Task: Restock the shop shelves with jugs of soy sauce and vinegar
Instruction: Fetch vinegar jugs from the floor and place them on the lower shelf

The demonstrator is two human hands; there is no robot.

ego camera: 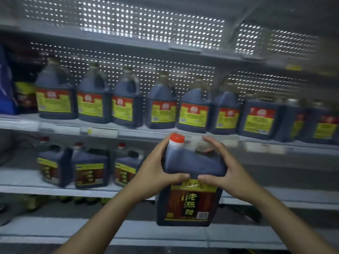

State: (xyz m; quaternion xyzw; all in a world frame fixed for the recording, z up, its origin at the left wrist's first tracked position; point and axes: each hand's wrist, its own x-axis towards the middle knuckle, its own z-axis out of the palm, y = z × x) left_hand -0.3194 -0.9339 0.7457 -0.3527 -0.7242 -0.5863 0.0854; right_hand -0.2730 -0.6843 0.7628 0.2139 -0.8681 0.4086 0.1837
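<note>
Vinegar jug (pixel 190 180): dark, full, red cap up, held upright in mid-air in front of the shelving, level w/ the lower shelf (pixel 27 187); not resting on anything.
Left hand (pixel 156 167): curled round the cap-side shoulder, thumb across the front just above the label, fingers wrapped behind.
Right hand (pixel 225 167): curled round the handle-side shoulder, thumb on the front, tip nearly meeting the left thumb; fingers over the top by the moulded handle.
Grip state: both hands closed firmly on the jug, nothing else held.
Handling: prob. heavy, filled almost to the neck; rigid plastic body, smooth sides so likely slippery; liquid may slosh if tilted quick.
Best hold: shoulders as now for 2-hand carry, or the moulded handle plus a palm under the base; avoid lifting by the cap.
Matching stock (pixel 91 167): three same-label jugs at left of the lower shelf, bare shelf to their right, behind the held jug.
Upper row (pixel 161 105): yellow-and-red label jugs lined along the middle shelf, diff. product.
Likely step: set jug down beside its matches, label out.
Risk: base catching the shelf lip; view blurred, clearance hard to judge.
</note>
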